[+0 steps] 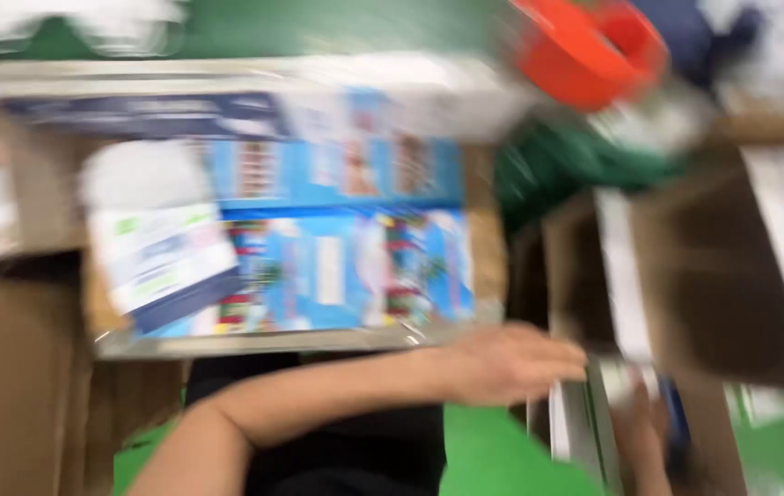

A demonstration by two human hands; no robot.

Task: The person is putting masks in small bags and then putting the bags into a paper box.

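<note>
a heavily blurred view looking down from a head-worn camera onto a packing area with a green surface [479, 455].

at the far left stands a plain brown cardboard box [6, 386], its side facing the viewer. just right of it, an open cardboard carton [488, 239] holds flat blue printed packages [346, 266] lying face up, side by side in rows. a white and green packet with a dark blue lower edge [158, 248] lies tilted on top of the blue packages, at the carton's left end. a long pale box with a dark blue stripe [144, 115] runs along the back edge of the carton.

below the carton, a bare forearm crosses the picture from lower left toward the right. it ends in the left hand [507, 363], palm down, fingers stretched out flat and close together, not curled around anything. the fingertips rest on or just above the top of a stack of thin pale items [580, 427] standing on edge at the lower centre-right; the blur hides whether they touch.

just right of that stack, the right hand [640, 432] shows only in part, low in the picture and badly smeared. it lies against the stack, but i cannot tell whether its fingers are open or gripping.

behind the hands stands a second open brown carton [713, 276], with a white strip along its inner wall. at the top right sits an orange round object [589, 46], with dark green cloth or plastic [576, 161] beneath it.
</note>
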